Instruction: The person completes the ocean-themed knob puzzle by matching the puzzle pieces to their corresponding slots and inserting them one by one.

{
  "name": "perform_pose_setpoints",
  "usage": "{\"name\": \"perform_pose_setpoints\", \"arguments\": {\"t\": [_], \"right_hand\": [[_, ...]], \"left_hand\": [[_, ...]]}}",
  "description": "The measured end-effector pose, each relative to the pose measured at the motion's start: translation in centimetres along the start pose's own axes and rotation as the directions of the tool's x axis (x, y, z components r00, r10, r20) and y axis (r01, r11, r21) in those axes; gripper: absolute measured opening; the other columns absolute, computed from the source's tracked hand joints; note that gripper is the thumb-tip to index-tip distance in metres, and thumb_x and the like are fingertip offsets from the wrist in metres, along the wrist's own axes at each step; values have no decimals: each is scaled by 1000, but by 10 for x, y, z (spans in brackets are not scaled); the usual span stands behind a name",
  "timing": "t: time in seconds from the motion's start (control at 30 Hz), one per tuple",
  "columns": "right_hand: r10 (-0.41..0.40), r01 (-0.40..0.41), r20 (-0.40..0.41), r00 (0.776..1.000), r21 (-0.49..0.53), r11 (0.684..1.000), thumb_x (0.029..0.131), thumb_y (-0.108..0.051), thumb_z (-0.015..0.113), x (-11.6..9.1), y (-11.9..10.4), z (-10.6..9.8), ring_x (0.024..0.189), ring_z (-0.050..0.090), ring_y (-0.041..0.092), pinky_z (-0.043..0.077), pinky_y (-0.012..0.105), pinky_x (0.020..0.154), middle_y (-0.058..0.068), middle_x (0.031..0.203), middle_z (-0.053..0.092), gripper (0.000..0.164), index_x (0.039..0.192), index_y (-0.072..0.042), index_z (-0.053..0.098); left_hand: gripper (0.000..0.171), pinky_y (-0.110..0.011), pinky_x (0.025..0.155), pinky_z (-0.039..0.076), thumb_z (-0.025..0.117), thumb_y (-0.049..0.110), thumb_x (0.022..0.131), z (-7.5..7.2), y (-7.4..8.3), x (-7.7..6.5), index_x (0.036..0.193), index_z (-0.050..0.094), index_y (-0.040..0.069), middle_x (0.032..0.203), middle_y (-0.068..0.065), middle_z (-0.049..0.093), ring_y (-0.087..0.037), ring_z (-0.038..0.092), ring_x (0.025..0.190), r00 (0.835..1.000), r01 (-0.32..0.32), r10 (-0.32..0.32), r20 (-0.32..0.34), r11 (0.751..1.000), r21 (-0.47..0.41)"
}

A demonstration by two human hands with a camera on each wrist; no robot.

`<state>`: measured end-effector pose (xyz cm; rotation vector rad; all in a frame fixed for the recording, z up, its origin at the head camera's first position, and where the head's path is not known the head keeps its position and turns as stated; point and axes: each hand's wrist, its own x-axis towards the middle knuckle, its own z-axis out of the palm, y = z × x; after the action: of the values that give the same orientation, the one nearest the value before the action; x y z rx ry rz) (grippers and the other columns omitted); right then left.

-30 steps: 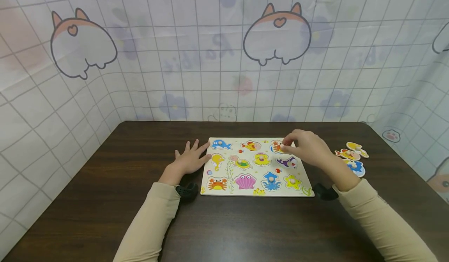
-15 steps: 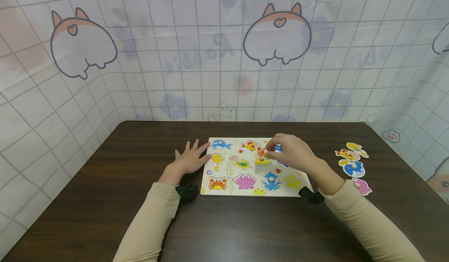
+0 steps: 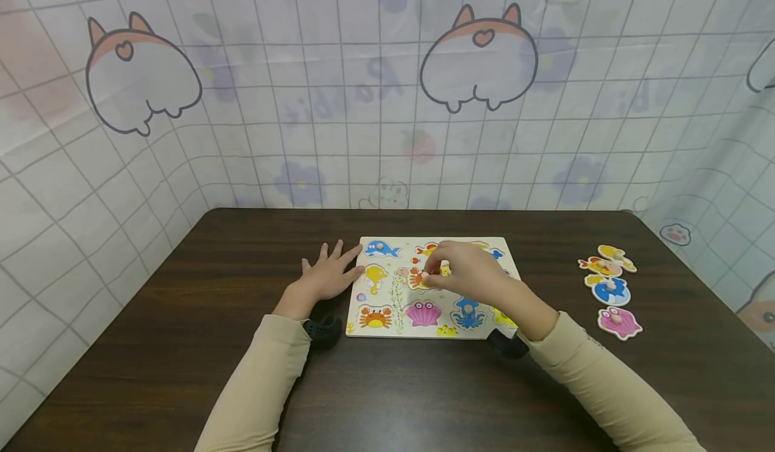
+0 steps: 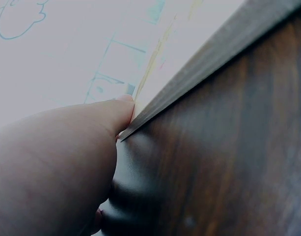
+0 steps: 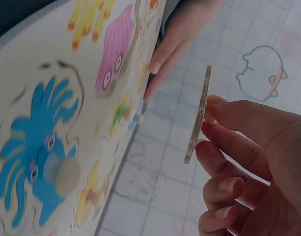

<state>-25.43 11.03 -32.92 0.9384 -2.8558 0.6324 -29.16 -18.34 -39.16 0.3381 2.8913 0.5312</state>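
Observation:
A white sea-animal knob puzzle board (image 3: pixel 402 242) lies flat on the dark table. My left hand (image 3: pixel 327 278) rests at its left side, fingers spread; the thumb (image 4: pixel 118 110) touches the board's edge in the left wrist view. Over the board's middle, my right hand (image 3: pixel 469 270) pinches an orange crab puzzle piece (image 3: pixel 416 278) between thumb and fingers. The right wrist view shows this piece edge-on (image 5: pixel 198 118), lifted off the board. Below left is a matching crab picture (image 3: pixel 375 317) with no knob. The right hand hides part of the board.
Right of the board lie loose puzzle pieces: a pink shell (image 3: pixel 619 323), a blue-and-yellow piece (image 3: pixel 610 292), a fish (image 3: pixel 599 266) and a yellow one (image 3: pixel 616 257). A gridded cloth (image 3: pixel 339 136) hangs behind the table (image 3: pixel 181 344).
My right hand has carried the crab piece from the board's upper right corner leftward and nearer to me, uncovering the pink shell piece on the table. The left hand has stayed still.

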Motion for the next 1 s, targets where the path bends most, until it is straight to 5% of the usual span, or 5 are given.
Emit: {"name": "perform_pose_setpoints", "arguments": {"t": [0.43, 1.0], "right_hand": [[-28, 24, 99, 995, 45, 999, 90, -26, 81, 16, -22, 19, 78, 55, 11, 49, 30, 70, -12, 79, 63, 10, 89, -18, 75], [-54, 61, 234, 971, -20, 998, 91, -28, 80, 30, -48, 40, 68, 55, 9, 44, 26, 54, -11, 75, 60, 14, 82, -21, 71]], "left_hand": [[63, -80, 110, -1, 39, 48, 110, -1, 2, 0, 166, 22, 23, 169, -22, 6, -50, -3, 153, 1000, 9, -9, 2, 1000, -2], [63, -80, 110, -1, 40, 48, 110, -1, 3, -1, 166, 24, 23, 169, -22, 7, -50, -2, 152, 1000, 12, -12, 1, 1000, -6]]}}
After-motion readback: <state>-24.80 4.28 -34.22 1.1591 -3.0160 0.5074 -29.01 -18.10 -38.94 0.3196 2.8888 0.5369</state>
